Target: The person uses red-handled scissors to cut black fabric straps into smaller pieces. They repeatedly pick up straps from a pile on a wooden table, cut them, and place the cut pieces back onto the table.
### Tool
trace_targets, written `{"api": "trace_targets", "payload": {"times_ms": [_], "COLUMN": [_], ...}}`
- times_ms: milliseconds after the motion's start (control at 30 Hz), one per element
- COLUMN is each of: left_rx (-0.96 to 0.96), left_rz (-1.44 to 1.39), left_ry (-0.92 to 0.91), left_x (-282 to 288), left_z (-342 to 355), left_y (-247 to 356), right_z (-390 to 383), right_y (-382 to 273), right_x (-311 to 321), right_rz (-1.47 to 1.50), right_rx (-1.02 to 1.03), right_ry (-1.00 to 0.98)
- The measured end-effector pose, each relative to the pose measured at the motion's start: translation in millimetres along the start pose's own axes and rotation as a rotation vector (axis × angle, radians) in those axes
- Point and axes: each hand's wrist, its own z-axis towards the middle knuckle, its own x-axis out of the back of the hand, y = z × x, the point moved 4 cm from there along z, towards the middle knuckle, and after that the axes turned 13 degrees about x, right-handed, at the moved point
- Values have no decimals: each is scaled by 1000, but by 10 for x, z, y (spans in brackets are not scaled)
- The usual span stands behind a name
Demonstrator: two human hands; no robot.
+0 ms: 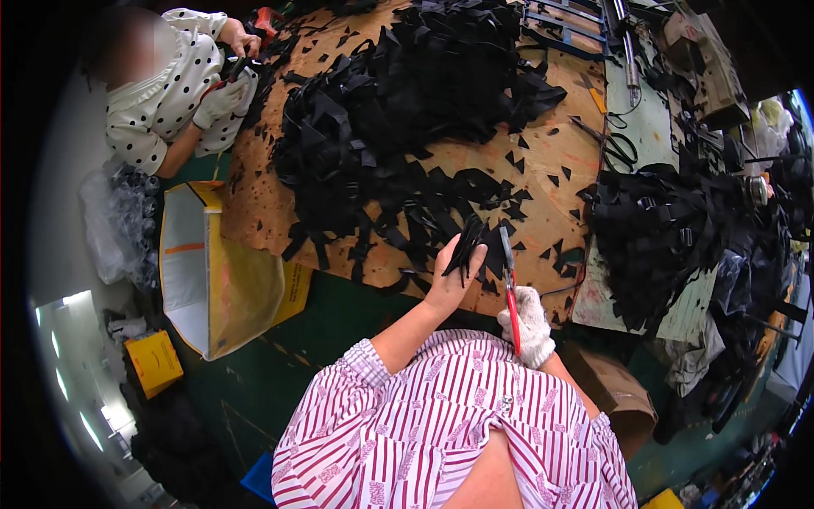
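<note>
My bare left hand (449, 280) grips a bundle of thin black strap pieces (465, 242) over the near edge of a plywood table (551, 144). My right hand (530, 331), in a white knit glove, is closed on red-handled shears (512, 305), whose metal blades point up just right of the bundle. A large heap of black straps and fabric (398, 85) covers much of the plywood, with small black offcuts scattered around it.
At upper left a co-worker (170, 119) in polka-dot clothing holds a dark tool. A yellow open bag (246, 314) stands beside the table's left corner. Another strap pile (653, 254) lies right. Black-handled scissors (619, 148) rest above it. A cardboard box (619, 390) sits below right.
</note>
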Motion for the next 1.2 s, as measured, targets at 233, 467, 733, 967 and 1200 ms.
{"api": "trace_targets", "payload": {"times_ms": [233, 467, 733, 967, 1200], "left_rx": [110, 37, 103, -168, 124], "left_rz": [-84, -45, -79, 45, -108], "left_ry": [37, 66, 6, 116, -37], "left_x": [29, 24, -15, -67, -83], "left_z": [-35, -43, 4, -30, -25], "left_y": [76, 96, 100, 27, 87], "right_z": [89, 67, 26, 101, 38], "right_y": [-200, -287, -68, -144, -117], "right_x": [46, 41, 46, 27, 32], "right_rz": [-577, -563, -42, -346, 26], "right_rx": [138, 133, -44, 238, -94], "right_ry": [-107, -76, -1, -51, 77]}}
